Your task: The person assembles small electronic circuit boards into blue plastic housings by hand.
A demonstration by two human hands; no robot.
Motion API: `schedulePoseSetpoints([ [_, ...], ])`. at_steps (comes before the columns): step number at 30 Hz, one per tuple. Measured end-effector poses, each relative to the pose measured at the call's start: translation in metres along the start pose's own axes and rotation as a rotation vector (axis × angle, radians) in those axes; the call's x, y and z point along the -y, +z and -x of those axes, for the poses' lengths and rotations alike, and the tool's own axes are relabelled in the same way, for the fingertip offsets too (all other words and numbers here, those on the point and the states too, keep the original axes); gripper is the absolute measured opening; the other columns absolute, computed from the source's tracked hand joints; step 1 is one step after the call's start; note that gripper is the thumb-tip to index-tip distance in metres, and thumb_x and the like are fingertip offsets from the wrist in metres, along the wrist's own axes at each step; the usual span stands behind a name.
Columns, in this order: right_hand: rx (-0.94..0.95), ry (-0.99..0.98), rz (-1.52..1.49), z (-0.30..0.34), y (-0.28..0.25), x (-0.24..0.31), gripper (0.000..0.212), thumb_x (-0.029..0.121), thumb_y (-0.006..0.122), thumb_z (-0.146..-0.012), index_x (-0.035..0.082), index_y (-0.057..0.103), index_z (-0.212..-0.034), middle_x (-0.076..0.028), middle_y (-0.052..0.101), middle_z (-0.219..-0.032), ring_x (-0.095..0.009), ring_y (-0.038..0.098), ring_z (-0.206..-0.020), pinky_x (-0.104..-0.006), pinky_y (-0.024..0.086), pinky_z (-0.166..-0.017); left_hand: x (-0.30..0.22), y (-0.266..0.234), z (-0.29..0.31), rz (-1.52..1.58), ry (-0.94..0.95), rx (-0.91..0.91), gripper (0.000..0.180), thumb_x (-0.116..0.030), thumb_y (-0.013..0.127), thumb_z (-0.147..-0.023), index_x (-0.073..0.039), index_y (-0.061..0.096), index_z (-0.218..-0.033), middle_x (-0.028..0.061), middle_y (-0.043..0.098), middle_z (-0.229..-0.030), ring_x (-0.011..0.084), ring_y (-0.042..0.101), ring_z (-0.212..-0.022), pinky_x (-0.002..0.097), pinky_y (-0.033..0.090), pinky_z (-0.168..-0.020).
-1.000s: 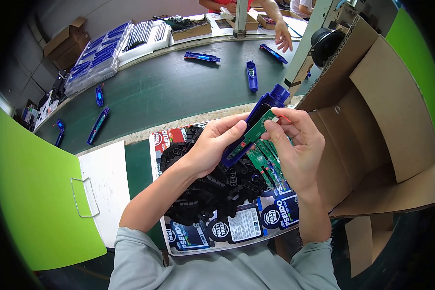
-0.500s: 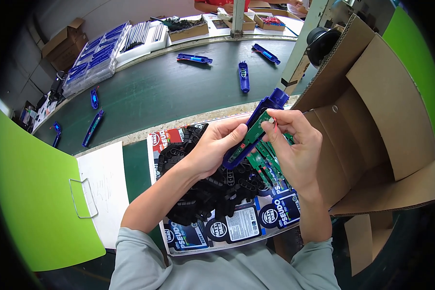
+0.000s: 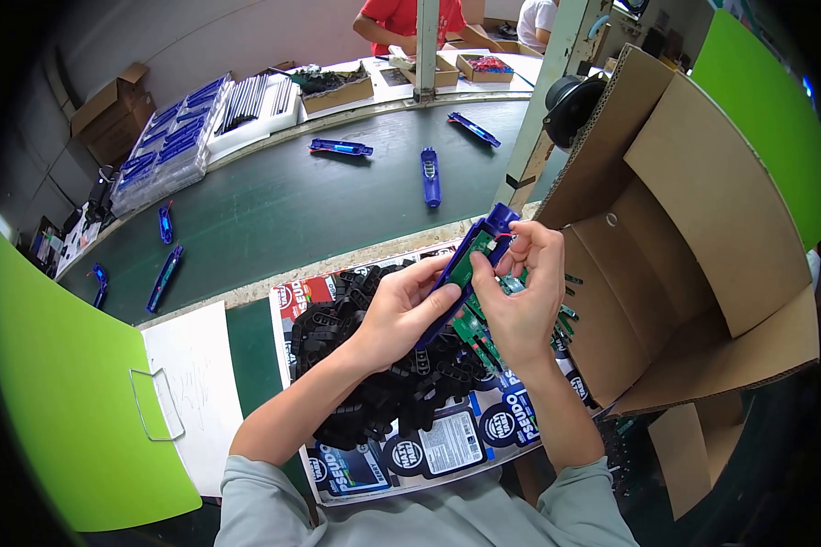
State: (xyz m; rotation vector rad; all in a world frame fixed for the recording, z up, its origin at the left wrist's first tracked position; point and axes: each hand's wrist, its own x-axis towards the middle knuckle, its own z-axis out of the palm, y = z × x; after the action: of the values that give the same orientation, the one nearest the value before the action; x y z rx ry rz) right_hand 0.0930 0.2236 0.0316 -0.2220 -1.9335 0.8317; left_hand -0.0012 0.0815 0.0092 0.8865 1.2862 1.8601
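Note:
My left hand (image 3: pixel 394 314) is closed around a blue plastic housing (image 3: pixel 502 217), an open half-shell held at a slant above the bench. A green circuit board (image 3: pixel 462 273) lies in the hollow of that shell. My right hand (image 3: pixel 526 305) has its thumb pressed on the board near the upper end, with the fingers curled beside a thin red wire (image 3: pixel 504 236). Below the hands, black plastic parts (image 3: pixel 356 401) form a heap on a printed cardboard sheet (image 3: pixel 347 497). Next to the heap, partly hidden by my right hand, are several loose green circuit boards (image 3: pixel 477 339).
Beyond the bench runs a dark green conveyor belt (image 3: pixel 274 219) carrying several blue housings (image 3: pixel 431 178). An open cardboard box (image 3: pixel 702 273) stands close on the right, beside a metal post (image 3: pixel 529 146). A green panel (image 3: pixel 73 383) rises at left. Across the belt are trays (image 3: pixel 169 137) and co-workers (image 3: pixel 392 27).
The circuit board now sits lower inside the blue housing. My right thumb has shifted from the wire end onto the board's face. The whole view has tilted slightly.

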Motion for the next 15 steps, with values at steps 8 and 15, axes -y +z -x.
schedulePoseSetpoints([
  [8, 0.106, 0.366, -0.250, -0.002, 0.001, -0.002, 0.056, 0.004, 0.083, -0.085, -0.002, 0.056, -0.134, -0.005, 0.063, -0.102, -0.008, 0.060, -0.077, -0.0256, 0.047, -0.066, 0.005, 0.002, 0.002, -0.156, 0.054, -0.077, 0.041, -0.008, 0.058, -0.108, 0.001, 0.056, -0.148, 0.0040, 0.070, -0.112, 0.0072, 0.065, -0.091, 0.0259, 0.056, -0.082],
  [15, 0.128, 0.354, -0.417, 0.006, 0.000, -0.023, 0.041, 0.014, 0.079, -0.094, -0.001, 0.062, -0.129, -0.003, 0.066, -0.093, -0.008, 0.060, -0.076, -0.0258, 0.048, -0.066, -0.007, -0.019, -0.007, -0.253, 0.029, -0.107, 0.040, -0.010, 0.060, -0.107, 0.001, 0.059, -0.146, 0.0015, 0.070, -0.103, 0.0074, 0.065, -0.084, 0.0246, 0.055, -0.077],
])
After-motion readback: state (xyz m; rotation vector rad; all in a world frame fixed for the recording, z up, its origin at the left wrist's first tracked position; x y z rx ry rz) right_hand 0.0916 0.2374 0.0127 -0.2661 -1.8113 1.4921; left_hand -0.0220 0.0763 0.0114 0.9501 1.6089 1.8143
